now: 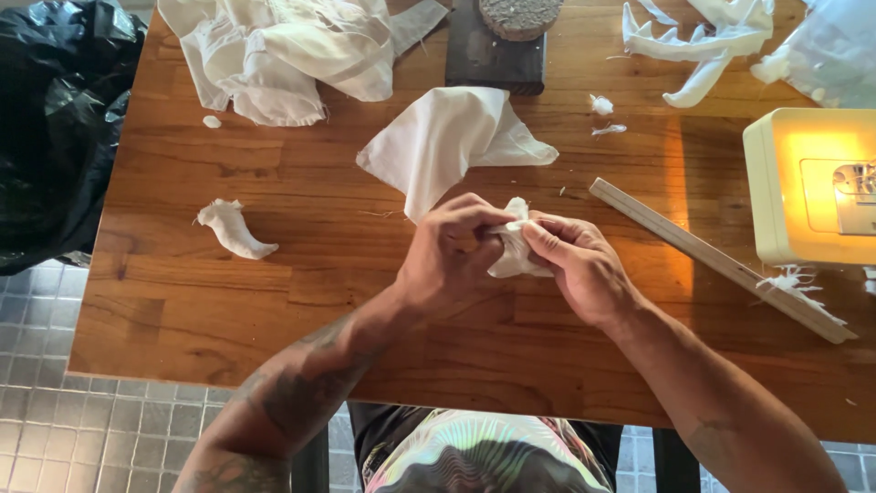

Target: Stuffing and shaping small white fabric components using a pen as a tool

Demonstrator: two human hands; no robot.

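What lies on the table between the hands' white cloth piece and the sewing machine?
A long wooden ruler lies slantwise between the white cloth piece and the sewing machine, seen in the head view.

Bright, even daylight falls across a wooden table (228, 292), and the whole view is fairly sharp. A warm yellow glow from the lamp of a sewing machine (808, 183) at the right edge overexposes its casing and tints the nearby wood orange. Soft shadows sit under the forearms and hands. A black plastic bag (55, 119) at upper left shows small glossy highlights. The edges curve slightly.
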